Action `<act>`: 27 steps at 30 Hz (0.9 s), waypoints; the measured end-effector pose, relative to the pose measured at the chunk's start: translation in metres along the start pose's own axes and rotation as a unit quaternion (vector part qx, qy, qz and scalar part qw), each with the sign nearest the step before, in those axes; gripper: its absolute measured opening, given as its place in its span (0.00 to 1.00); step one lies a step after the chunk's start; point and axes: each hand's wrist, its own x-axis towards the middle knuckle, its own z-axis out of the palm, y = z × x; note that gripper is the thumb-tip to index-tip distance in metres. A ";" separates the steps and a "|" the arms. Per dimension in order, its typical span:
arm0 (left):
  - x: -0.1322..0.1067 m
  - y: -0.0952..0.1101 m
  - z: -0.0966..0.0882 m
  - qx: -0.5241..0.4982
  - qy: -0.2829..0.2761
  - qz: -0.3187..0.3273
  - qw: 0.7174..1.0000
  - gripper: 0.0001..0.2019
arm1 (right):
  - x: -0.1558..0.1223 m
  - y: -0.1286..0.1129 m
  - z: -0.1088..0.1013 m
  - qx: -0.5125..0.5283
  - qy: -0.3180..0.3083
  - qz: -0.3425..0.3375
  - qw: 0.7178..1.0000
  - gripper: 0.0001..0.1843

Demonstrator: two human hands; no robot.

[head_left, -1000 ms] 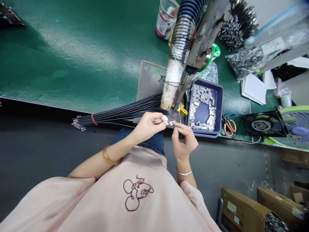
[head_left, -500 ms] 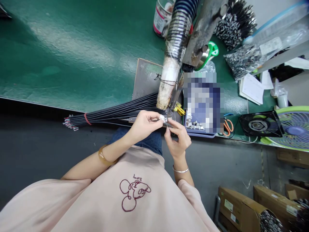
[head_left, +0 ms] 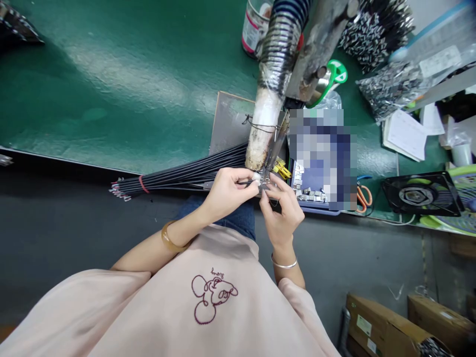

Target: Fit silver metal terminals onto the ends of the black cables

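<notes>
My left hand [head_left: 228, 191] is closed in a pinch on a black cable [head_left: 243, 183] just below the hose mouth. Something white covers a fingertip of that hand. Close by on the right, my right hand [head_left: 284, 206] has its thumb and fingers together at the same spot; the tiny thing in them is too small to make out. A thin metal rod [head_left: 273, 153] slants down to the fingertips. Behind my left hand lies a bundle of black cables [head_left: 182, 171], tied with a red band [head_left: 143, 184], its bare coloured ends pointing left.
A ribbed extraction hose [head_left: 277, 64] hangs over the work spot. To the right stand a blue tray [head_left: 322, 211] with small metal connectors, orange-handled scissors [head_left: 364, 198] and a black fan [head_left: 422, 194]. A tape roll [head_left: 336, 74] and a jar [head_left: 253, 32] stand farther back.
The view has shifted, so most things sit farther right. Both hands stay together at the rod's lower end; the metal piece seen between the fingertips earlier is now mostly hidden.
</notes>
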 end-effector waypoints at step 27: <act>-0.001 -0.003 -0.005 0.005 -0.101 -0.021 0.995 0.07 | -0.009 0.006 -0.011 -0.081 -0.039 -0.068 0.994 0.10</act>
